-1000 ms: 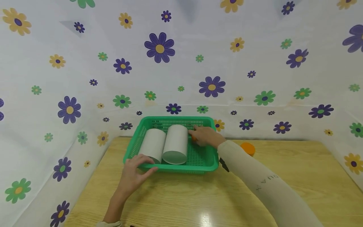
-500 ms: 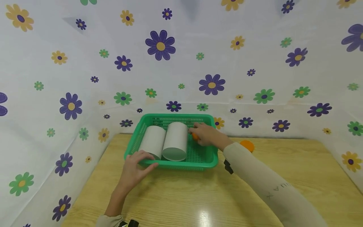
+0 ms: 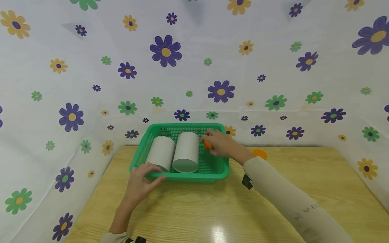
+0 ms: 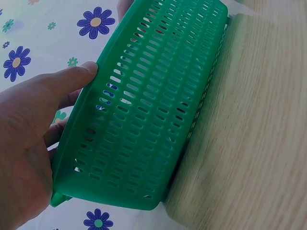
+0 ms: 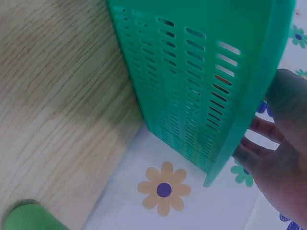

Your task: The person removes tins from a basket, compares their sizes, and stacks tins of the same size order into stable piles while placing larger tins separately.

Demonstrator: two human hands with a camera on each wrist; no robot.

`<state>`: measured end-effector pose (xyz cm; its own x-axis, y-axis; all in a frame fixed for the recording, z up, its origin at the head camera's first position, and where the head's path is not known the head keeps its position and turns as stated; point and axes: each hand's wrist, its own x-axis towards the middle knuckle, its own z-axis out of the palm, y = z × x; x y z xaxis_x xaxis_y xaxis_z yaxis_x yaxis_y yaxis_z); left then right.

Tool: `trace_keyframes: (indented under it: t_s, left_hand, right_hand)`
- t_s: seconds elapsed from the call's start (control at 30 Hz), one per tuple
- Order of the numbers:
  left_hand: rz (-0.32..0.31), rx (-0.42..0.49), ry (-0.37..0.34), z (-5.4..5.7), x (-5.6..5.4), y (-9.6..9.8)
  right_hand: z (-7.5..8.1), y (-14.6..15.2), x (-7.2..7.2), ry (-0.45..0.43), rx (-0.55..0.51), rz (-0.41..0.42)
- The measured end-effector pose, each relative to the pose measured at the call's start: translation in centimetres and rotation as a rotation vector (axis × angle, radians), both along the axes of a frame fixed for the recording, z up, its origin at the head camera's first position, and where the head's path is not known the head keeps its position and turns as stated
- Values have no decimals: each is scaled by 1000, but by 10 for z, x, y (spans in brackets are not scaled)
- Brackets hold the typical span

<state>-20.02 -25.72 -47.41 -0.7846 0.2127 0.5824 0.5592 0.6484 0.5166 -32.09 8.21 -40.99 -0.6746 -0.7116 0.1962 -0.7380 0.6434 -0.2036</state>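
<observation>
A green slotted plastic basket (image 3: 185, 176) stands on the table, with two white cylinders lying in it, the left one (image 3: 161, 152) beside the right one (image 3: 186, 150). My left hand (image 3: 141, 184) grips its near rim at the left, thumb outside the wall and fingers over the edge; the left wrist view shows the thumb (image 4: 79, 75) on the rim. My right hand (image 3: 223, 145) reaches over the right side of the basket. Its curled fingers hold a small orange object (image 3: 208, 145) next to the right cylinder; most of that object is hidden by the hand.
An orange round-topped thing (image 3: 259, 154) sits on the table right of the basket, partly behind my right sleeve. A green rounded thing (image 5: 31, 218) shows at the lower left of the right wrist view. A flower-printed sheet (image 3: 194, 74) hangs behind the wooden table (image 3: 194, 212).
My right hand has shifted slightly up and to the right relative to the basket, and more of the orange object shows. My left hand stays on the rim.
</observation>
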Motion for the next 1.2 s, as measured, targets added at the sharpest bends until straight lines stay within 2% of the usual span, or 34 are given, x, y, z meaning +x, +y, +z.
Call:
trace_keyframes:
  t_s: [0.53,0.7,0.9,1.2]
  left_hand:
    - [19,8,-34,0,1,0]
    - [12,5,-24,1,1,1]
    - [19,-6,-12,0,-1,0]
    - [20,-6,-5,-2,-1,1]
  right_hand:
    - [17,29,21,-9,-204,-30]
    - [20,38,29,-6,-236,-70]
    - [25,48,40,-9,-331,-87]
    - [21,60,56,17,-427,-90]
